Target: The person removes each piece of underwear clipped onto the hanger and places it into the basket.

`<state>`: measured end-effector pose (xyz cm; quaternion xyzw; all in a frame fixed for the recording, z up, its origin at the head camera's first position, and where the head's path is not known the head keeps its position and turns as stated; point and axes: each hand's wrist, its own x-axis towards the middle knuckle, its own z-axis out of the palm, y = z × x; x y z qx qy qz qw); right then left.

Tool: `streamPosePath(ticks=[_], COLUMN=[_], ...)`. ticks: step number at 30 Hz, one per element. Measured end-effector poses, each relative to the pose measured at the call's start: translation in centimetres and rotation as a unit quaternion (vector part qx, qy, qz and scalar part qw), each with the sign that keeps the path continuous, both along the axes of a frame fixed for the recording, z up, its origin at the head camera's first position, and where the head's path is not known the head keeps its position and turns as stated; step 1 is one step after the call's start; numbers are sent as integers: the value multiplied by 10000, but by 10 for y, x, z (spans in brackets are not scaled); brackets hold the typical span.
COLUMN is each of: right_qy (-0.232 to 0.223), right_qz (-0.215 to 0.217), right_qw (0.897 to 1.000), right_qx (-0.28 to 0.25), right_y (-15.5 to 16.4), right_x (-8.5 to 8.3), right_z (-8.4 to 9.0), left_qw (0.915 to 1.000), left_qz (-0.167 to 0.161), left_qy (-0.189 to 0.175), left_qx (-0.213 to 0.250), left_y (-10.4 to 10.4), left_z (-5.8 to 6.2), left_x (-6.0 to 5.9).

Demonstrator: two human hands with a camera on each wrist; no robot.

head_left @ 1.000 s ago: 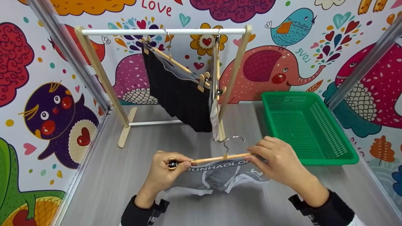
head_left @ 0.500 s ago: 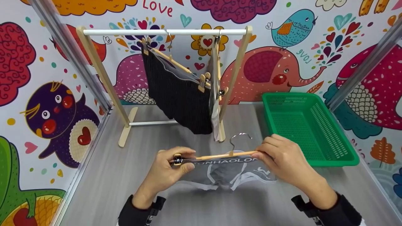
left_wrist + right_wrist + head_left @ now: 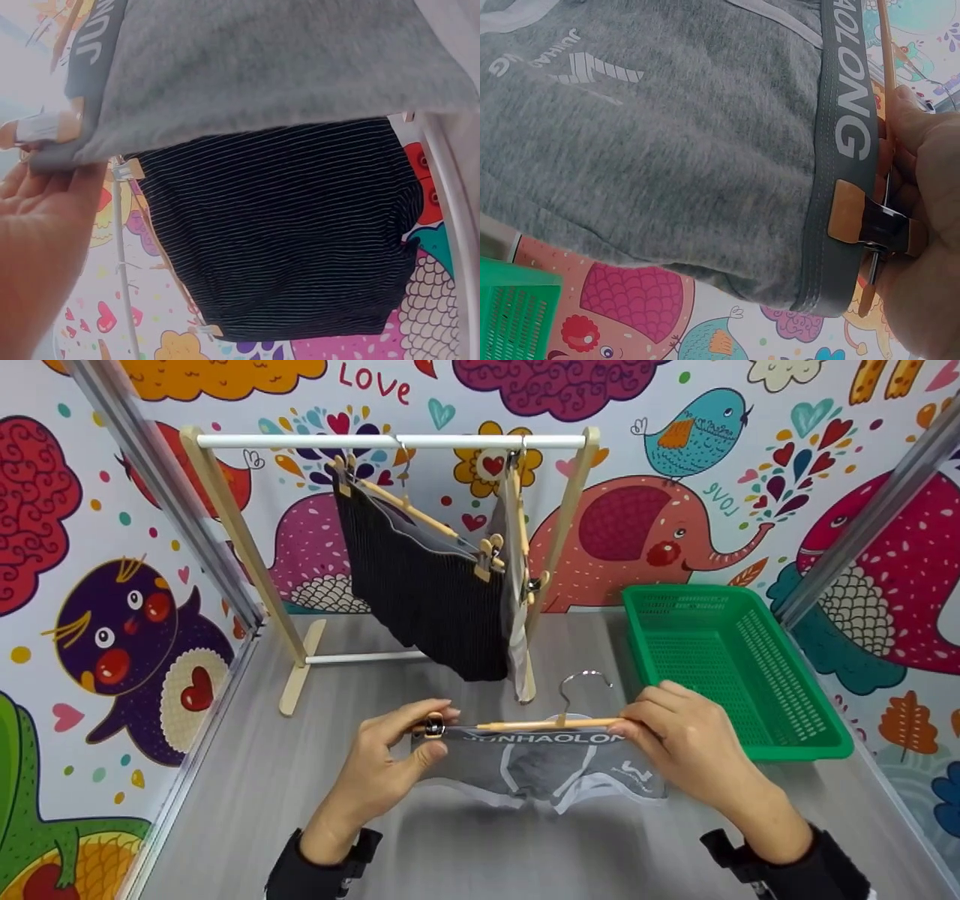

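Grey boxer briefs with a lettered waistband hang from a wooden clip hanger, whose metal hook points up. My right hand pinches the hanger's right end; the right wrist view shows the clip there biting the waistband. Around the left clip my left hand has thumb and fingers spread apart. In the left wrist view that clip sits on the waistband, with the fingers extended behind the cloth; the thumb is out of sight there.
Behind stands a wooden rack with a white rod. A black striped garment hangs from it on a clip hanger, and a pale garment hangs edge-on at its right. A green basket sits at the right. Patterned walls enclose the grey tabletop.
The hanger and briefs have shifted slightly right and up with my right hand. My left thumb and fingers have parted from their earlier hold on the left end.
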<state>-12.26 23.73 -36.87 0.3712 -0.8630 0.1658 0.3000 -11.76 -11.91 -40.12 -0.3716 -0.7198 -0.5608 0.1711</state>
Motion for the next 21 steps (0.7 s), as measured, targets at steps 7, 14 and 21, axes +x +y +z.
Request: streamPosePath(ticks=[7,14,21], right_qy=[-32,51,66], right_qz=[-47,-9,-80], right_qw=[10000,10000,9999], right_qx=[35,45,48], right_y=[0,-1,-1], right_x=[1,-1,-2], right_z=[0,1,1], left_qw=[9997,9983,9965], left_qz=[167,384,607], left_qy=[22,378,516], left_qx=[-189,-211,-261], left_y=[1,4,9], left_z=[2,3,0], left_x=[-1,-4,-8])
